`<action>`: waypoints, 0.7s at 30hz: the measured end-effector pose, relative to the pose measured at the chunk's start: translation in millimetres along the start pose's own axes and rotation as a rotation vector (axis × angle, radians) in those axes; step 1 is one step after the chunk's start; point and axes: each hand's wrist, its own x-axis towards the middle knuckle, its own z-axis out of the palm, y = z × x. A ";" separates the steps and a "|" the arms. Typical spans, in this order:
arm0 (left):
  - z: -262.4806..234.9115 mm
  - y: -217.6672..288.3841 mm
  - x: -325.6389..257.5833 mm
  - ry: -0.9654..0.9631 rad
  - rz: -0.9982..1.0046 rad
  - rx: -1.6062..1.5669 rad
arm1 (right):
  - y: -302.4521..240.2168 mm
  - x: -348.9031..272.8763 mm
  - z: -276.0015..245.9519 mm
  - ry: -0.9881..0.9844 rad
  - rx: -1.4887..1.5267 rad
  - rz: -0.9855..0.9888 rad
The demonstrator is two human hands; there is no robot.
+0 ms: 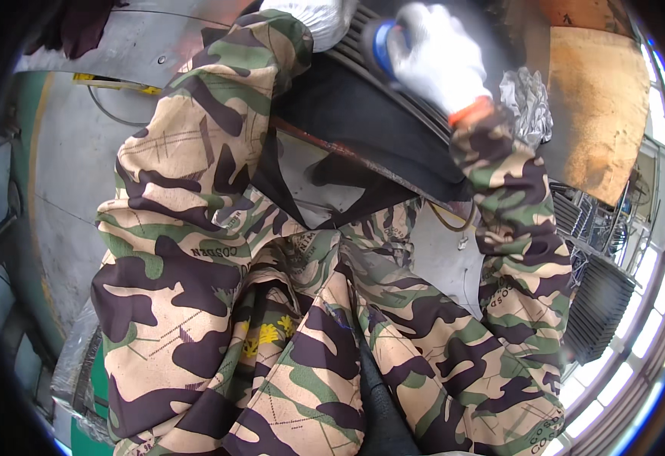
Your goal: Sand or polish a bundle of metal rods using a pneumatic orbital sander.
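Both my hands wear white gloves. My right hand [443, 64] is at the top, right of the middle, smeared a little by motion. Its fingers curl round a blue-rimmed, rounded object [381, 47], whose kind I cannot make out. Beneath it run long dark parallel bars [359, 57], slanting across a dark sheet-like surface [348, 106]. My left hand [323, 24] reaches the upper edge beside the far end of these bars. The picture cuts it off, so its fingers do not show.
Crumpled grey plastic [526, 106] lies right of my right wrist. A stained brown board [602, 99] stands beyond it. At the right is a stack of ribbed dark pieces [598, 308]. Dark reddish cloth [82, 26] lies at the upper left, above a yellow-edged item [120, 85].
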 end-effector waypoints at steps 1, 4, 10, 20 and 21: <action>-1.6 -1.8 1.9 -0.003 0.002 0.005 | -5.4 -3.3 -7.3 -0.040 0.014 -0.011; -5.9 2.8 7.0 0.007 0.020 0.016 | -3.6 1.2 -6.0 -0.006 0.045 0.008; 2.7 -3.9 -2.2 0.012 0.053 0.041 | 0.7 0.3 0.0 -0.068 0.080 0.078; 3.1 -2.0 -7.3 0.029 0.099 0.045 | 2.9 -8.7 -0.7 -0.136 0.096 0.127; 3.5 -0.8 -7.6 0.038 0.089 0.034 | 2.7 -12.3 -1.2 -0.113 0.125 0.092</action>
